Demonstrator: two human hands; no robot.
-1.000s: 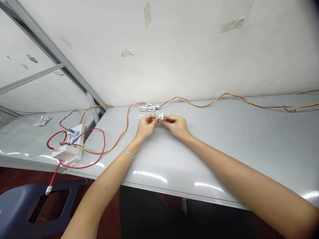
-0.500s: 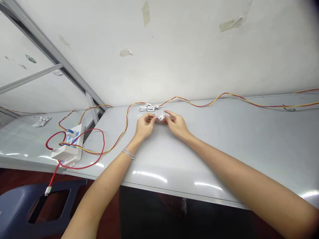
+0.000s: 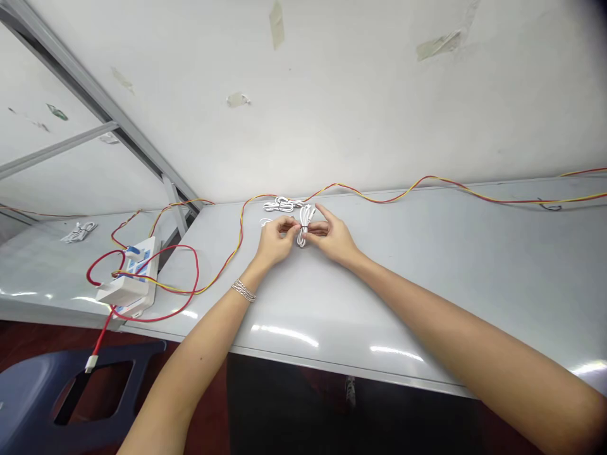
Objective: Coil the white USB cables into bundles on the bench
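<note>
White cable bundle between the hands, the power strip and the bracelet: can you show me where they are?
White cable bundle (image 3: 306, 217): head view, on its upper loops.
Power strip (image 3: 151, 291): head view, on its white casing.
Bracelet (image 3: 243, 291): head view, middle of its silvery strands.

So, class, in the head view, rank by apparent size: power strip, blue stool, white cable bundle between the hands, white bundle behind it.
1. Blue stool
2. Power strip
3. Held cable bundle, rear bundle: too alike to rank
</note>
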